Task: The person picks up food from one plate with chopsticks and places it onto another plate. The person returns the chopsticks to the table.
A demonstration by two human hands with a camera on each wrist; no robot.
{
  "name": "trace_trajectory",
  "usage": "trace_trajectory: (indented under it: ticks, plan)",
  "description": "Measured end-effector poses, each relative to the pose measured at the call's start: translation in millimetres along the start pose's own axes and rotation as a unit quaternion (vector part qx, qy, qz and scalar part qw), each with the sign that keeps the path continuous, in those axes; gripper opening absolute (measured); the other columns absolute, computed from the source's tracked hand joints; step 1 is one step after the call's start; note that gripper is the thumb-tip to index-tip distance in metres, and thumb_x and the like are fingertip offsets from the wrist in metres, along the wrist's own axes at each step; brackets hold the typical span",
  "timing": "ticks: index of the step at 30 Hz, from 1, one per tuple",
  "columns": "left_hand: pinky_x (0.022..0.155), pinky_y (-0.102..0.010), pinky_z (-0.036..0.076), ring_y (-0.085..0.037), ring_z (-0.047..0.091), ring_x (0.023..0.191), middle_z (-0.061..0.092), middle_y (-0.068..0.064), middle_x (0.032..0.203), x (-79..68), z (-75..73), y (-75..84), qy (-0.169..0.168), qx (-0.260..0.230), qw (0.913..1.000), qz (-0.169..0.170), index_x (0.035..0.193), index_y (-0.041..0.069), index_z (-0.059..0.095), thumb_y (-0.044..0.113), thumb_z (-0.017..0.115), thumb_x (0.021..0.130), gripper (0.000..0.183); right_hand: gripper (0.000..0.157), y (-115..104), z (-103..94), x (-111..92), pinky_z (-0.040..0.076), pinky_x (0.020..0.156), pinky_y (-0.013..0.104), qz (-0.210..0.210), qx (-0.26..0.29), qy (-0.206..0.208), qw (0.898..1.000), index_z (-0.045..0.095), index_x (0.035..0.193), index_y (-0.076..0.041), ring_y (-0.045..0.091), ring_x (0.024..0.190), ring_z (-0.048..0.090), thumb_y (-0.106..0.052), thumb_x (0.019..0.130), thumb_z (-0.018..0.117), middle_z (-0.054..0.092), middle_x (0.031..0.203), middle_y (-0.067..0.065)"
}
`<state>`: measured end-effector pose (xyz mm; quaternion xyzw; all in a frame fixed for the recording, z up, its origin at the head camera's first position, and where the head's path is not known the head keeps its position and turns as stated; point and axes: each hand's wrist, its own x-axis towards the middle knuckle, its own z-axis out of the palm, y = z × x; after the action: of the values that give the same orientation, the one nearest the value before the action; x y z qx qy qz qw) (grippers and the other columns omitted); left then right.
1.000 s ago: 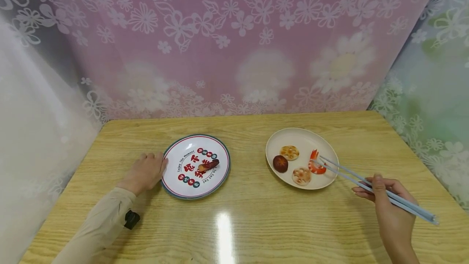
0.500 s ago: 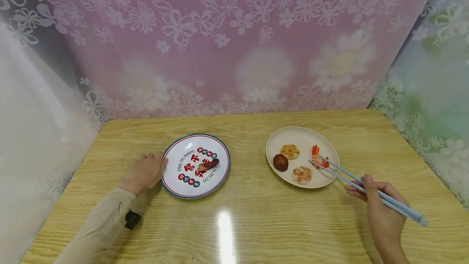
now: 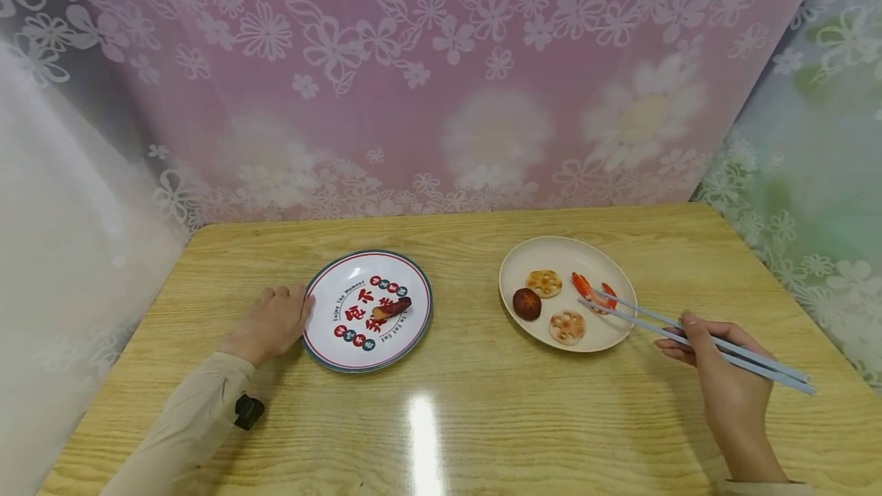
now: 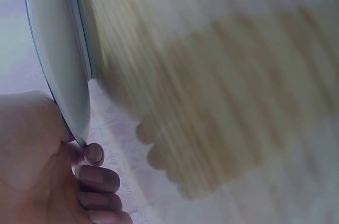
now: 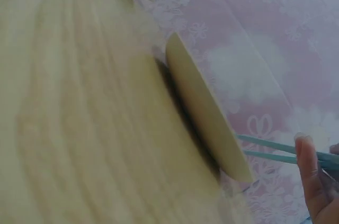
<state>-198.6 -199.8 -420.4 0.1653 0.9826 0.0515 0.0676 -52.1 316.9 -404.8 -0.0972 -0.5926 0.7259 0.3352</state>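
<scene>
My left hand (image 3: 272,324) holds the near-left rim of a white plate with a green edge and red lettering (image 3: 396,347). In the left wrist view its thumb and curled fingers (image 4: 98,179) meet at that rim. A brown, sausage-like piece (image 3: 391,309) lies on this plate. On the right, my right hand (image 3: 736,396) grips pale blue chopsticks (image 3: 772,365). Their tips reach over the beige plate (image 3: 551,249) and stand at a red-and-white shrimp (image 3: 584,289); whether they pinch it cannot be told. The right wrist view shows the chopsticks crossing the plate's edge, the shrimp hidden.
Two lotus root slices (image 3: 544,283) and a brown mushroom cap (image 3: 527,304) share the beige plate with the shrimp. A wooden table (image 3: 468,404) bears both plates. Flowered curtains (image 3: 482,98) hang behind it and at the sides. A small black device (image 3: 249,412) sits at my left wrist.
The shrimp has turned and shifted left on the beige plate, with the chopstick tips at it. My right hand has changed its angle. The left hand and its plate have stayed put.
</scene>
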Motion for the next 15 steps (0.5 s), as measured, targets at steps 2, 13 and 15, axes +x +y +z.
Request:
trace_trajectory:
  ticks: [2,13,15]
  plan:
    - [0.085,-0.056,0.041,-0.044,0.052,0.089,0.054,-0.022,0.086,-0.3,0.3,-0.2,0.006,0.000,1.0000,0.004,0.098,-0.004,0.048,0.023,0.034,0.105,0.030,0.017,3.0,0.9,-0.3,0.053,0.053,0.031,-0.004,0.005,0.013,1.000,0.060,0.089,0.023,0.024,0.055,0.068,0.006,0.090,0.062,0.071,0.077,0.018]
    - [0.093,-0.055,0.039,-0.046,0.056,0.094,0.056,-0.023,0.086,0.1,1.0,-0.5,0.029,0.009,0.9993,0.020,0.095,-0.006,0.051,0.019,0.035,0.104,0.031,0.032,27.8,4.3,9.4,0.053,0.055,0.032,-0.073,0.057,0.035,0.995,0.058,0.088,0.027,0.026,0.060,0.070,-0.004,0.094,0.060,0.069,0.073,0.022]
    - [0.093,-0.055,0.039,-0.046,0.056,0.095,0.057,-0.024,0.086,0.2,0.8,-0.4,0.029,0.010,0.9993,0.021,0.095,-0.006,0.051,0.018,0.034,0.104,0.031,0.032,27.8,3.3,11.0,0.054,0.056,0.032,-0.041,0.067,0.066,0.995,0.061,0.088,0.022,0.026,0.060,0.070,-0.009,0.093,0.063,0.069,0.074,0.022]
